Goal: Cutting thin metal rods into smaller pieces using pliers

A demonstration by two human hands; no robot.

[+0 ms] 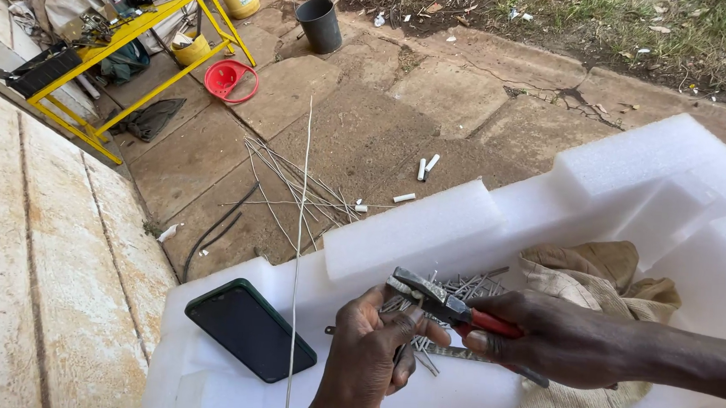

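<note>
My right hand [553, 341] grips a pair of pliers [449, 306] by the red handles, with the dark jaws pointing left. My left hand [369, 358] is closed around a long thin wire [300, 225] that rises straight up past the foam edge, and its fingers pinch something small by the plier jaws. Under both hands lies a pile of short cut wire pieces [459, 286] on a white foam block [430, 226].
A dark phone [249, 328] lies on the foam to the left. A beige cloth [601, 276] sits under my right arm. More wires [296, 186] lie on the paving below, with a yellow metal frame [128, 34], a red bowl [231, 80] and a grey bucket [320, 24] beyond.
</note>
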